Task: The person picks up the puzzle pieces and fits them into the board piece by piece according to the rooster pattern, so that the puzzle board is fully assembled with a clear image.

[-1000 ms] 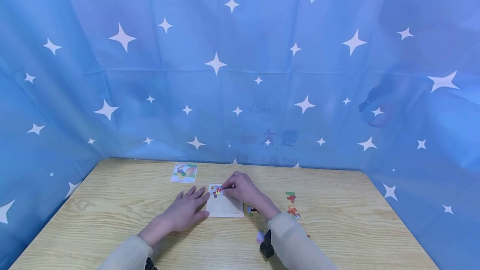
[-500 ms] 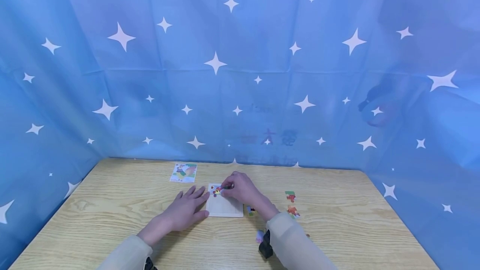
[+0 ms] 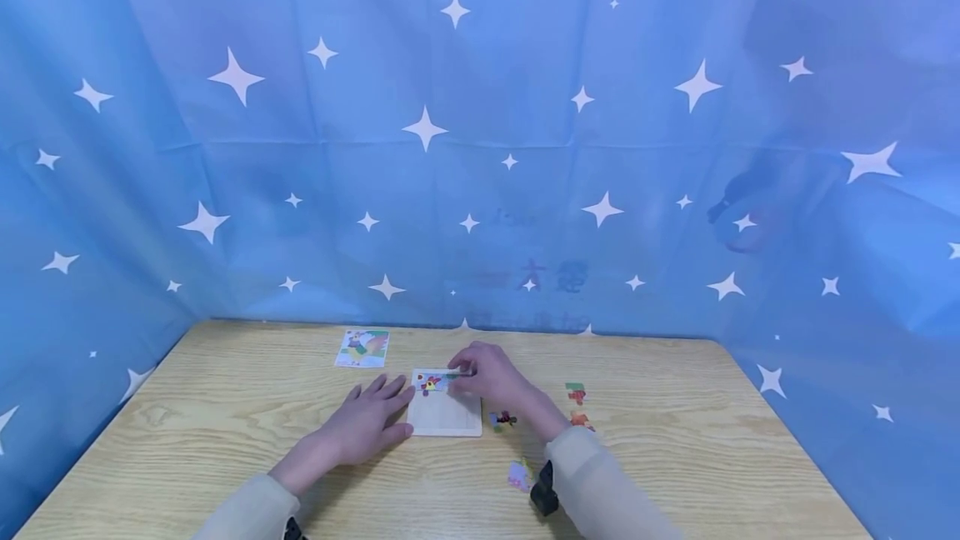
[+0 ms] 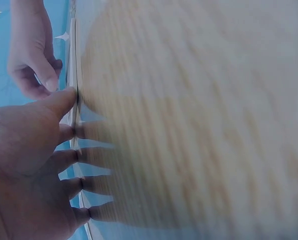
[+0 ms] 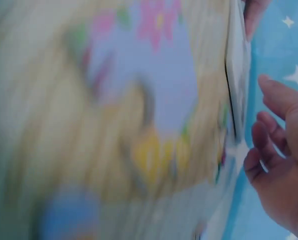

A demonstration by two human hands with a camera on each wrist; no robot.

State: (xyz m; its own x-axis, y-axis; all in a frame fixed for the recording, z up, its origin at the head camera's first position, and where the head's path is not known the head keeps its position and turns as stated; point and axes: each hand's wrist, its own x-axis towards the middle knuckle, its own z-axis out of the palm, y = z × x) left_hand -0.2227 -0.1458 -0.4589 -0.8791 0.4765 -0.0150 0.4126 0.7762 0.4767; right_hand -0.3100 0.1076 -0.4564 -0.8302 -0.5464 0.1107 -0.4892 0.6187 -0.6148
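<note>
And there — the right hand (image 3: 486, 375) eases rightward, thumb and fingers parted, no piece visible between them! That uncovers more of the multicoloured printed puzzle section (image 3: 430, 384) in the far-left corner of the square pale wooden tray (image 3: 445, 417) — likely another piece placed, fit unclear. The left hand (image 3: 371, 423), fingers spread, touches the tray's left edge; a lilac flower-printed piece (image 3: 517, 475) waits off the near-right corner.
</note>
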